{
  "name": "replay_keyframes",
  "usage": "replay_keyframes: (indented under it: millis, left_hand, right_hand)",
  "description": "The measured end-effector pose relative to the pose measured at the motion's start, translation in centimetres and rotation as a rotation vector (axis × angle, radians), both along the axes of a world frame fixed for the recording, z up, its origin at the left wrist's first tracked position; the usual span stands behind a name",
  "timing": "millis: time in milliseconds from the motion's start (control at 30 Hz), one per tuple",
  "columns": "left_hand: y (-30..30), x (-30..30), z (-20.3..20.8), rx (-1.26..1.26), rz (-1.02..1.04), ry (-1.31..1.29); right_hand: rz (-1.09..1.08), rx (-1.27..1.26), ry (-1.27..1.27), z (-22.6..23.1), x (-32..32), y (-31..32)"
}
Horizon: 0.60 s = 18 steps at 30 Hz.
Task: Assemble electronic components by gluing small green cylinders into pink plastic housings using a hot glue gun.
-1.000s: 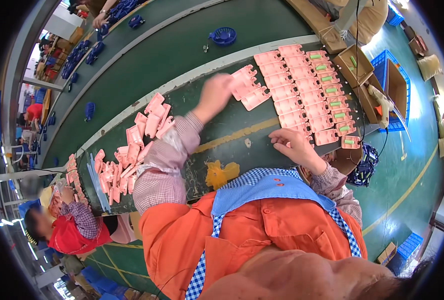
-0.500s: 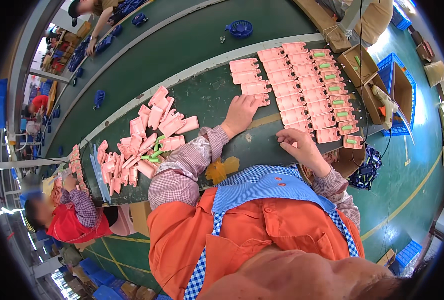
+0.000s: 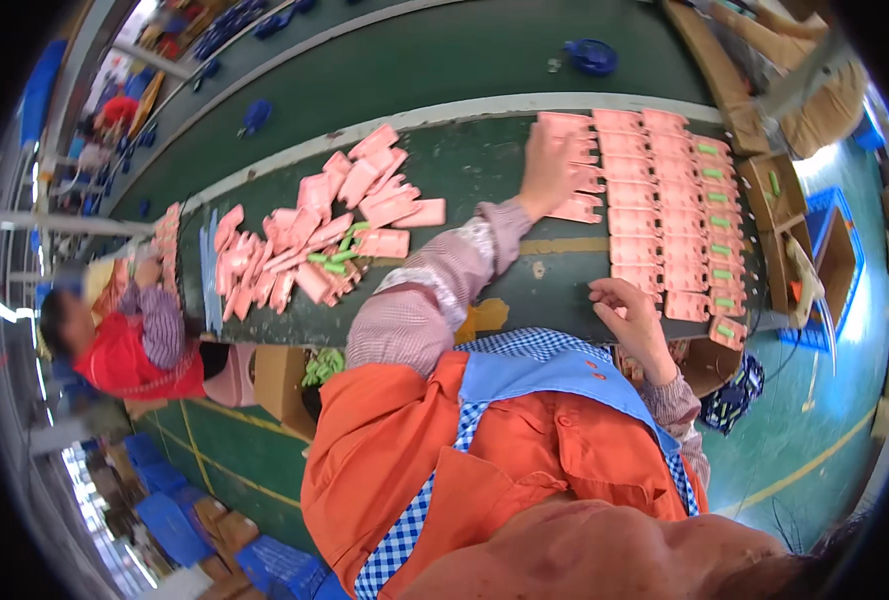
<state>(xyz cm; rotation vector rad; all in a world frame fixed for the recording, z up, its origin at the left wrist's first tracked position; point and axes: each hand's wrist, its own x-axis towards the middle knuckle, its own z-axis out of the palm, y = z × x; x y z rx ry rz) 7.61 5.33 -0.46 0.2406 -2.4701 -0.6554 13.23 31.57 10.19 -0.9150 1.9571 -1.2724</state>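
Note:
Pink plastic shells lie in neat columns (image 3: 625, 200) on the dark green workbench (image 3: 505, 270), right of centre. My left hand (image 3: 550, 175) reaches over the leftmost, shorter column (image 3: 573, 208); its fingers are smeared by motion and partly cover the shells. Whether it holds one cannot be seen. Below the columns, close to the bench's near edge, my right hand (image 3: 632, 318) hovers with fingers loosely bent and apart, nothing in them. Small green strips (image 3: 722, 274) sit on the shells of the rightmost column. A jumbled heap of pink shells (image 3: 310, 215) lies to the left, with loose green pieces (image 3: 343, 262) among it.
Cardboard boxes (image 3: 773, 195) and a glue-gun-like tool (image 3: 808, 283) stand at the bench's right end, beside a blue crate (image 3: 843, 300). Beyond the bench runs a green conveyor with a blue round part (image 3: 592, 57). A co-worker in red (image 3: 135, 335) sits at the left.
The whole view has shifted, with the bench appearing farther right. My left hand has moved farther away along the leftmost column. My right hand stays near the bench edge.

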Motion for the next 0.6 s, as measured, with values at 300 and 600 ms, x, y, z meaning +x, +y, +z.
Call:
replay_keyframes:
  millis: [300, 600]
  left_hand:
    - [1.3, 0.6, -0.1, -0.043, 0.119, -0.021]
    - [-0.2, 4.2, 2.7, 0.065, 0.229, 0.041]
  right_hand:
    - [0.013, 0.041, -0.037, 0.3, 0.2, -0.6]
    - [0.133, 0.007, 0.055, 0.8, -0.2, -2.8]
